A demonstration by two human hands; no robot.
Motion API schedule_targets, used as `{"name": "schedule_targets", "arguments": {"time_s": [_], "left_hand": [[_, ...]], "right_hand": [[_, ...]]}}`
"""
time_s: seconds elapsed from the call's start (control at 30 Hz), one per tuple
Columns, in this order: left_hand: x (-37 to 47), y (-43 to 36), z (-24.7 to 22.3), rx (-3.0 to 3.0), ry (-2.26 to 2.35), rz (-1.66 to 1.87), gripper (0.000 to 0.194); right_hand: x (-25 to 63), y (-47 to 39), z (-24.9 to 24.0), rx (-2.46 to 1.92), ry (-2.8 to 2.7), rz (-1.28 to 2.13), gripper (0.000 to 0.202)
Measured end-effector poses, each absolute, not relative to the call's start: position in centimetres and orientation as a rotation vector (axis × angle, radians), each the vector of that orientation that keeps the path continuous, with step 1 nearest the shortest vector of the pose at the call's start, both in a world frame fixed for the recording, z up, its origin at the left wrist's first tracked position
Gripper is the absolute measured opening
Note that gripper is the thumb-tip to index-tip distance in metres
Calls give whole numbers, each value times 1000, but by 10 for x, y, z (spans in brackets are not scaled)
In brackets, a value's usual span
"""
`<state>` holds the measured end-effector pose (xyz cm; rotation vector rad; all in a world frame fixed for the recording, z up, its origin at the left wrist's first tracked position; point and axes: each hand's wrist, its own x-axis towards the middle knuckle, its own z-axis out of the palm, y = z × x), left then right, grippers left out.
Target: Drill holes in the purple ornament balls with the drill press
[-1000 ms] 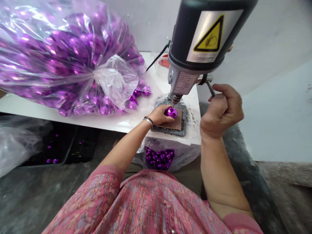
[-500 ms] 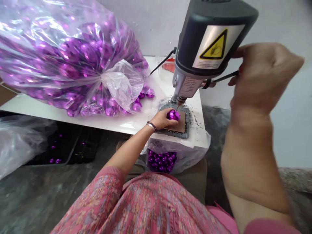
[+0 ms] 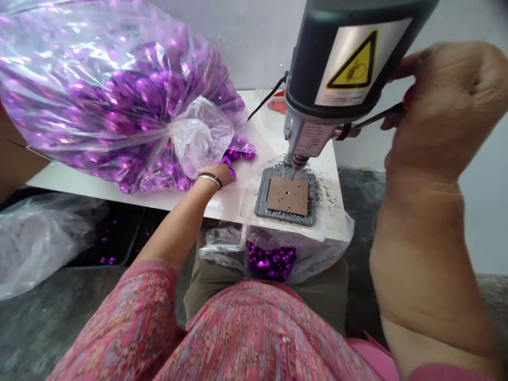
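Note:
My left hand (image 3: pixel 223 173), with bracelets at the wrist, is at the loose shiny purple balls (image 3: pixel 235 153) beside the tied bag. One ball (image 3: pixel 232 172) shows at its fingers, which are mostly hidden. My right hand (image 3: pixel 452 106) is closed around the red-tipped feed lever (image 3: pixel 381 115) of the drill press (image 3: pixel 341 79). The thin drill bit (image 3: pixel 294 173) points down over a brown square board (image 3: pixel 288 196) with a small hole. That board lies on the grey machine base (image 3: pixel 261 203), and no ball is on it.
A large clear bag (image 3: pixel 119 106) full of purple balls fills the table's left side. An open plastic bag with purple balls (image 3: pixel 272 262) hangs below the front edge. Dark shavings (image 3: pixel 327 185) lie around the base. A black cord (image 3: pixel 268 98) runs behind.
My left hand has left the drill base and moved left to the loose balls. The ball it held under the bit is gone from there. My right hand stays on the lever, slightly higher in view.

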<state>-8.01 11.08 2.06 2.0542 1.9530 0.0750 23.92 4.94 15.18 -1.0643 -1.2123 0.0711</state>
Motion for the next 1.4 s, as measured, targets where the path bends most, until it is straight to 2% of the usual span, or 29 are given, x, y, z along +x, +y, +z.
{"name": "schedule_targets", "arguments": {"time_s": [0.07, 0.13, 0.27, 0.33, 0.47, 0.67, 0.97, 1.1, 1.27, 1.4], "left_hand": [[-78, 105, 19, 2052, 2033, -25, 44], [-73, 95, 20, 2052, 2034, 53, 45], [-55, 76, 25, 1709, 1656, 718, 59], [-43, 66, 25, 1417, 1341, 852, 68], [-21, 49, 15, 1068, 976, 800, 74], [3, 48, 1, 1031, 981, 793, 83], [24, 57, 15, 1389, 1160, 597, 43], [30, 60, 12, 1477, 1222, 507, 40], [33, 63, 14, 1721, 1328, 424, 48], [36, 65, 21, 1941, 1402, 362, 41]], "right_hand": [[238, 47, 152, -1068, -1207, 65, 34], [236, 46, 152, -1061, -1204, 64, 35], [235, 46, 152, -1041, -1219, 54, 37], [235, 45, 153, -1065, -1220, 59, 35], [232, 43, 158, -1078, -1221, 93, 34], [227, 43, 165, -1096, -1181, 139, 32], [231, 55, 174, -1171, -1213, 201, 33], [230, 53, 175, -1157, -1221, 223, 31], [227, 43, 176, -1141, -1210, 280, 31], [226, 41, 178, -1144, -1195, 282, 34]]}}
